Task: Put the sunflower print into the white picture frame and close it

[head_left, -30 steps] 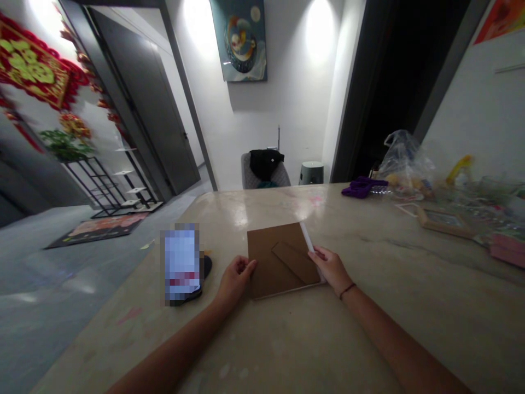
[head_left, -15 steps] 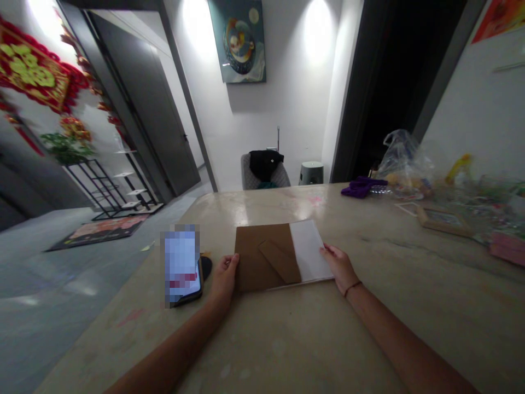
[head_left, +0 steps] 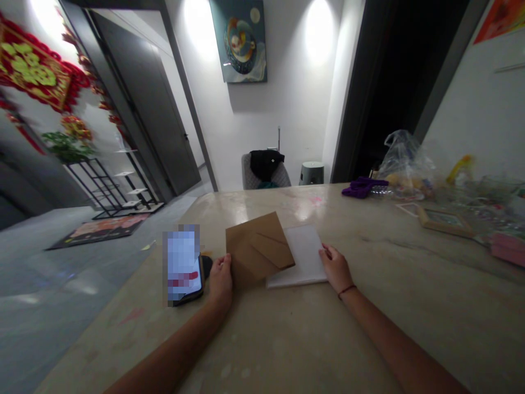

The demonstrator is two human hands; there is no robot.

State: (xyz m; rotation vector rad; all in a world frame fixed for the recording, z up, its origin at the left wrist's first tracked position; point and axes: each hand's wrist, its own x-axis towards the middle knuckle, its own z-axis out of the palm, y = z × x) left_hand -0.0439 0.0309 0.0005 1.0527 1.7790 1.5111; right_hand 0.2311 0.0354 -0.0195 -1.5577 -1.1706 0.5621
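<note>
My left hand [head_left: 221, 277] is closed on the left edge of a brown photo frame backing board [head_left: 246, 249], which has a diagonal stand flap on its face. The board is tilted and overlaps the left part of a white, flat, frame-like panel [head_left: 307, 254]. My right hand [head_left: 336, 266] pinches that panel's right edge; the panel lies at the table surface. Left of my left hand, a phone [head_left: 185, 268] with a blurred screen leans upright on a dark round stand [head_left: 206, 266].
On the pale stone table [head_left: 279, 339], a small wooden picture frame [head_left: 445, 220], a purple cloth [head_left: 363, 186], a clear plastic bag [head_left: 406, 169] and a pink box [head_left: 508, 250] lie to the right. A chair [head_left: 247, 174] stands beyond the far edge.
The brown board has shifted left and turned counter-clockwise with my left hand, lifting off the white panel and uncovering more of it. My right hand has barely moved.
</note>
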